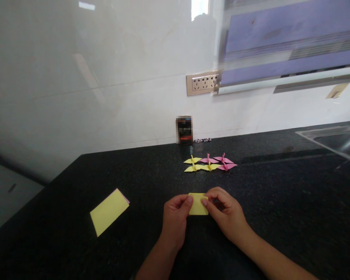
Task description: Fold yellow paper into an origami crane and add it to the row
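Between my two hands is a small folded square of yellow paper, held just above the dark counter. My left hand pinches its left edge, thumb on top. On the opposite side, my right hand grips the upper right corner between thumb and fingers. Beyond the hands sit several folded paper cranes in two rows, yellow cranes on the left and pink cranes on the right. A stack of larger yellow paper, with a pink corner showing beneath, lies to the left.
The black counter meets a pale tiled wall. A blurred dark box stands against it beside a small beaded strand. A metal sink is at the far right. Sockets and a purple-panelled rack are above.
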{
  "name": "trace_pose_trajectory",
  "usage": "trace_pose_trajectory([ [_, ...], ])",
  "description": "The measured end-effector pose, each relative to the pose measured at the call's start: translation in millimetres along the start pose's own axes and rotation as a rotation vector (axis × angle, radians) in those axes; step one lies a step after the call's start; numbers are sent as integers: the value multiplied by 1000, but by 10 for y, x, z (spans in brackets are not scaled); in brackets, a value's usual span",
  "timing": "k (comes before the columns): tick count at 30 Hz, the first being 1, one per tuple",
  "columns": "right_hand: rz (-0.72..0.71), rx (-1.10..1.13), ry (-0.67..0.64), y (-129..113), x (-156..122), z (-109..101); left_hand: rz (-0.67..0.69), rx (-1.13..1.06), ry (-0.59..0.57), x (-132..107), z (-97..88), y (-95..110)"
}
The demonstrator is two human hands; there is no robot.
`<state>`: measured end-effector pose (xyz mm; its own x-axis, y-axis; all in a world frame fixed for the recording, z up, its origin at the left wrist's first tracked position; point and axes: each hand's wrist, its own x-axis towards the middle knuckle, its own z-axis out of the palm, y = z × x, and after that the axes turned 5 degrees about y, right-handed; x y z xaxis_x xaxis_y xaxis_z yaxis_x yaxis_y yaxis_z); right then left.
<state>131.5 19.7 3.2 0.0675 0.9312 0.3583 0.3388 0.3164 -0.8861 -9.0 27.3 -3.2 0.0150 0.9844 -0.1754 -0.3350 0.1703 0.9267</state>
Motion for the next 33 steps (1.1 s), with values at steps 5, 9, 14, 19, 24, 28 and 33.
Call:
trace_pose_trajectory([
  [5, -149, 8, -1, -23, 11, -25, -28, -19, -40, -11, -8, 24],
  [9, -229, -32, -22, -36, 19, -18, -28, -37, -44, -12, -23, 54],
  [14, -385, -142, -36, 11, -15, -7, -44, -36, -52, -3, -56, 82],
  [19, -522, -302, -69, 51, -25, -33, -88, -29, -48, 14, -83, 107],
  [24, -561, -392, -113, 37, -1, -48, -113, -26, -64, 20, -88, 118],
  [28, -573, -416, -138, 15, 15, -48, -118, -19, -59, 25, -98, 102],
  [33, -574, -433, -188, -4, 37, -50, -144, -46, -57, 28, -109, 78],
])
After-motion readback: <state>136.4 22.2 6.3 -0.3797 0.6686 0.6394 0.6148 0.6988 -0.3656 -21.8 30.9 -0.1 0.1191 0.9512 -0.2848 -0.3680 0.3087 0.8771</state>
